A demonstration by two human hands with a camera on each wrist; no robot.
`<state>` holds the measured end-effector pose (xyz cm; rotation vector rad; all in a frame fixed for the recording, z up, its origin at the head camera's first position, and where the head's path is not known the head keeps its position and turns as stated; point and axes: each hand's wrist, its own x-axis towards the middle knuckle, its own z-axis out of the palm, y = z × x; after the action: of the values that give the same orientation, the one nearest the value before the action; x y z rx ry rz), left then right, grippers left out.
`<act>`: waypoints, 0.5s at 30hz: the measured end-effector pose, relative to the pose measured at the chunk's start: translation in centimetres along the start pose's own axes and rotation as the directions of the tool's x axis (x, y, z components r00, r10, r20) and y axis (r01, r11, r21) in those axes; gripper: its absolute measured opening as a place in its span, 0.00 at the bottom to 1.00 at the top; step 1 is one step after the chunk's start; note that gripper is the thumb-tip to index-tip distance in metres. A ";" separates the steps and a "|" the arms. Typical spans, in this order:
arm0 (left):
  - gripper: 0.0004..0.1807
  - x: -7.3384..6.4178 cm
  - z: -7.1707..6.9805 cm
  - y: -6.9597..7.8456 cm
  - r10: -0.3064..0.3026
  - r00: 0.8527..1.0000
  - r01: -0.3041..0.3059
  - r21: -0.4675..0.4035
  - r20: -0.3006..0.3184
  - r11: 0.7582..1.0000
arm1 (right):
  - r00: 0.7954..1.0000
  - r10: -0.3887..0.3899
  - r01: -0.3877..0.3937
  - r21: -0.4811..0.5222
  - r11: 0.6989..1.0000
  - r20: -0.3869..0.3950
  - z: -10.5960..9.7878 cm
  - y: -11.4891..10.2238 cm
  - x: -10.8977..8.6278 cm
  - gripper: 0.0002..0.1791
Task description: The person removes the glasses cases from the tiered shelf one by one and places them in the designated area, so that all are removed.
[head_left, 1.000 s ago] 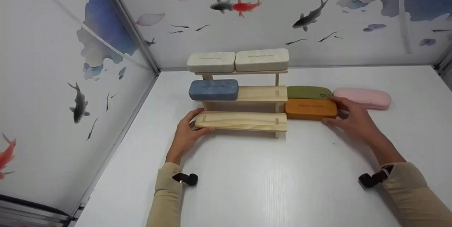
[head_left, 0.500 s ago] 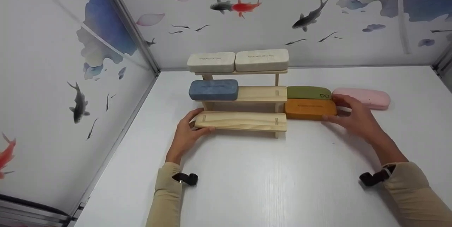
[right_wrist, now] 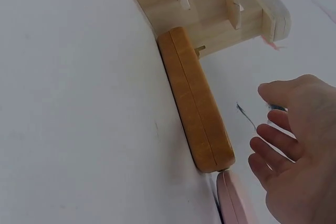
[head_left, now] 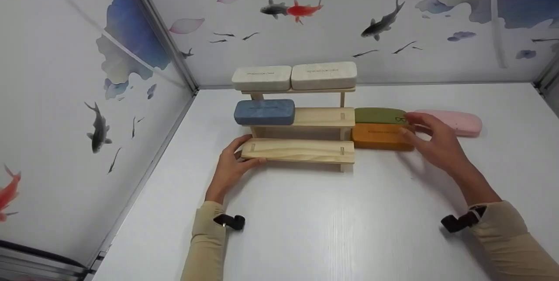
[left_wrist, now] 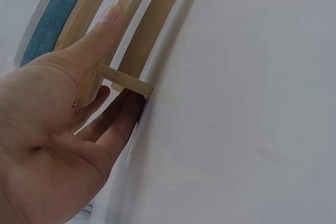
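Observation:
My left hand [head_left: 229,165] grips the left end of the lowest shelf of a three-tier wooden rack [head_left: 301,150]. In the left wrist view its thumb lies along the shelf's front edge, the other fingers around the end and underneath. My right hand [head_left: 441,145] hovers by the right end of an orange glasses case [head_left: 380,137], fingers loosely bent and holding nothing. The right wrist view shows a gap between that hand and the orange case [right_wrist: 194,98]. Behind the orange case lies a green glasses case [head_left: 377,115], its right end near my fingertips.
A pink glasses case [head_left: 460,122] lies on the white table [head_left: 327,228], partly behind my right hand. Two off-white cases [head_left: 324,75] fill the top shelf. One blue case [head_left: 264,112] sits at the left of the middle shelf. Printed walls stand behind and left.
My right hand has let go of the orange case's end and risen slightly, its fingertips now overlapping the green case's end. The left hand stays in place on the rack.

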<state>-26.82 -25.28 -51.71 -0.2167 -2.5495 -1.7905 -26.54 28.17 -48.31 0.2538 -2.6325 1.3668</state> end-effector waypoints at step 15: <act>0.49 0.0 0.1 0.2 -0.021 1.000 0.021 -0.001 -0.007 1.000 | 0.980 -0.199 0.199 0.040 0.979 -0.010 3.2 -3.7 0.3 0.25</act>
<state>-26.76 -25.12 -51.52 -0.1841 -2.5562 -1.7963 -26.24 23.48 -47.13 0.5033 -2.4973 1.3522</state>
